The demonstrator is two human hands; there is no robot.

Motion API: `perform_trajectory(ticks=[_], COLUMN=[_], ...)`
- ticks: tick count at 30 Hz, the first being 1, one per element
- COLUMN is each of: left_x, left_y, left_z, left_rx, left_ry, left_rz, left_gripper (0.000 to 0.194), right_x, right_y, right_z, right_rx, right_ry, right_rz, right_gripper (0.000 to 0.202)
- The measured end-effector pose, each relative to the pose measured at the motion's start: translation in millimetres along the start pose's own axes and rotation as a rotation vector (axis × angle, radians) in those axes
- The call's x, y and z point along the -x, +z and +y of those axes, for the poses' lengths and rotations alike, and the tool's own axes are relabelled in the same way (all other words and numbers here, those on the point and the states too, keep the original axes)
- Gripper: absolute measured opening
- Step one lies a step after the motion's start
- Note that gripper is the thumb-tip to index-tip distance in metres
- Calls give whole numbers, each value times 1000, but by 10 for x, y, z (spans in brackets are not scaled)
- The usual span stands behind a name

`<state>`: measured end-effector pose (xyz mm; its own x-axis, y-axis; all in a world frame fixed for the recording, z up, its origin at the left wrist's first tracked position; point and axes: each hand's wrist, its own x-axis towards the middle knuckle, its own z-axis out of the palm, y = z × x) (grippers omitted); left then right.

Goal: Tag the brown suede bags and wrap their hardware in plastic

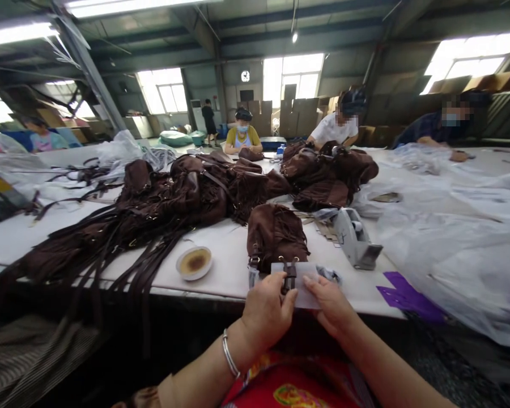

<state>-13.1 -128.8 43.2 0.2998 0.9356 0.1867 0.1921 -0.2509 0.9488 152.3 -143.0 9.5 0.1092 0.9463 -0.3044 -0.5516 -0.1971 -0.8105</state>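
Observation:
A dark brown fringed bag [276, 232] lies at the table's front edge, its strap and gold rings toward me. Under the strap's buckle [289, 275] sits a translucent white sheet [306, 289]. My left hand [267, 306], with a silver bangle on its wrist, pinches the strap at the buckle, thumb and forefinger closed. On the other side, my right hand [329, 300] grips the sheet's right edge between thumb and fingers. Just behind my right hand lies a small clear plastic piece [328, 274]. The fingers' undersides are hidden.
A white dish [194, 263] of yellowish-brown stuff stands left of the bag. A grey tape dispenser [357, 238] is to the right, near a purple bag [410, 296] and clear plastic sheeting [467, 255]. Brown bags [195, 192] with trailing straps are heaped behind. Co-workers [243, 136] sit across the table.

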Motion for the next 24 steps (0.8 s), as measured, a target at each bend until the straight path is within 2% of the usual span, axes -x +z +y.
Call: perform_trajectory(ticks=[3, 6, 8, 10, 12, 14, 19, 21, 24], left_x=[80, 126, 121, 87, 36, -15, -108, -145, -206], left_y=[4, -74, -150, -209, -225, -192, -20, 40, 128], left_z=[-17, -24, -65, -153, -270, -379, -482, -475, -464], left_rx=[-78, -44, 17, 96, 211, 338, 466, 597, 838], left_ry=[30, 26, -7, -121, -305, -466, -607, -638, -612], left_rz=[-51, -94, -56, 38, 128, 135, -31, -94, -138], left_gripper=[37, 35, 28, 23, 24, 26, 27, 29, 34], right_x=[-49, -77, -78, -65, -46, -30, -6, 1, -13], right_y=[110, 160, 169, 168, 162, 153, 124, 111, 69], right_z=[39, 33, 17, 0, -14, -22, -42, -47, -18], right_rx=[-23, 43, 64, 49, 26, 14, 5, 19, 93], right_ry=[20, 33, 36, 50, 58, 51, 48, 38, 6], right_rz=[-23, 12, 19, 11, 9, 12, -6, 4, 24], right_gripper=[35, 36, 37, 38, 39, 39, 39, 40, 42])
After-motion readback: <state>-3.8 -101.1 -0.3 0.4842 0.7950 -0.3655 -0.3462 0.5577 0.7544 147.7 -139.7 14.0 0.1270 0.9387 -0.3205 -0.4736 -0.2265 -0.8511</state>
